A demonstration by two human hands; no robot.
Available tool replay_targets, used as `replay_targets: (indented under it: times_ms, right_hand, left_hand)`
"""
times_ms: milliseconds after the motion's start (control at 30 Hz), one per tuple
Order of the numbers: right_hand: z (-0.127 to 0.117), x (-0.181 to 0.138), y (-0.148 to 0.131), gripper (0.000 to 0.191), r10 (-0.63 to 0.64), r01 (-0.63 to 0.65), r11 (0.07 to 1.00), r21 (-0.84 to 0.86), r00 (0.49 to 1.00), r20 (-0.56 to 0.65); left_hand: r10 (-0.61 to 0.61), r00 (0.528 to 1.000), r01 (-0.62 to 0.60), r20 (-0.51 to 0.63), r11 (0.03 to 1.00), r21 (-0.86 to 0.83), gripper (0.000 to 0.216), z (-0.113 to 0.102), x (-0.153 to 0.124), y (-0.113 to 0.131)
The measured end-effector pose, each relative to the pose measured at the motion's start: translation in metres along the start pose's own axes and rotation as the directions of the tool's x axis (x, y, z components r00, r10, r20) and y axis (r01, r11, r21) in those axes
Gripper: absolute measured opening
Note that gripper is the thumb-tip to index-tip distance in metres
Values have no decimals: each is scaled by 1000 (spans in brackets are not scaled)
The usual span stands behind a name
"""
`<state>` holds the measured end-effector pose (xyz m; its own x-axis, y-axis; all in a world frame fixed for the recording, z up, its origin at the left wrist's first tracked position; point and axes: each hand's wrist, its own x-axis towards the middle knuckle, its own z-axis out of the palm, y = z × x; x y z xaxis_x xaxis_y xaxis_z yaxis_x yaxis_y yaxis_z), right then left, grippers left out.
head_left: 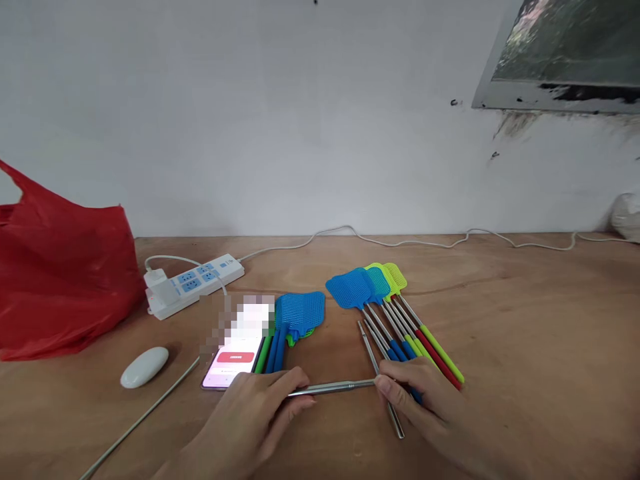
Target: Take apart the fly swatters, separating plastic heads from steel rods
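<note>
Between my hands stretches a thin silver telescopic rod, held nearly level just above the table. My left hand pinches its left end, and the fingertips of my right hand close on its right end. A second silver rod lies slantwise on the table, passing under the held one. Beyond my right hand is a fanned pile of fly swatters with blue, teal and yellow-green heads, metal shafts and coloured handles. Past my left hand lie blue swatter heads and separate blue and green handles.
A lit phone lies left of the loose handles. Farther left are a white mouse, a white power strip with a plug, and a red plastic bag. A white cable runs along the wall; another cable crosses the left foreground.
</note>
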<state>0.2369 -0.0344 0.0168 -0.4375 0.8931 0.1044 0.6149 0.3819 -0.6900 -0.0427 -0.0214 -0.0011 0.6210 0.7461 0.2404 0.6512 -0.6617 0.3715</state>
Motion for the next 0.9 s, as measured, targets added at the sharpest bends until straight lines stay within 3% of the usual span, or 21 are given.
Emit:
replay_targets:
  times_ms: [133, 300, 500, 733, 900]
  right_hand:
    - [-6, -2, 6, 33, -116, 116, 992, -57, 993, -9]
    - [7, -1, 19, 35, -183, 180, 981, -76, 982, -38]
    - [24, 4, 15, 36, -150, 149, 989, -11, 988, -49]
    - [25, 10, 8, 40, -90, 93, 990, 107, 995, -29]
    - [26, 8, 11, 41, -68, 69, 992, 110, 998, -10]
  left_hand:
    - [-54, 998, 56, 39, 998, -30, 28, -1, -4, -4]
    - [-30, 998, 30, 54, 999, -12, 33, 2, -5, -6]
    - [7, 1000, -6, 27, 1000, -29, 33, 6, 0, -1]
    - [-9, 1000, 9, -9, 1000, -18, 33, 9, 5, 3]
    - [-46, 998, 50, 53, 996, -70, 33, 11, 8, 2]
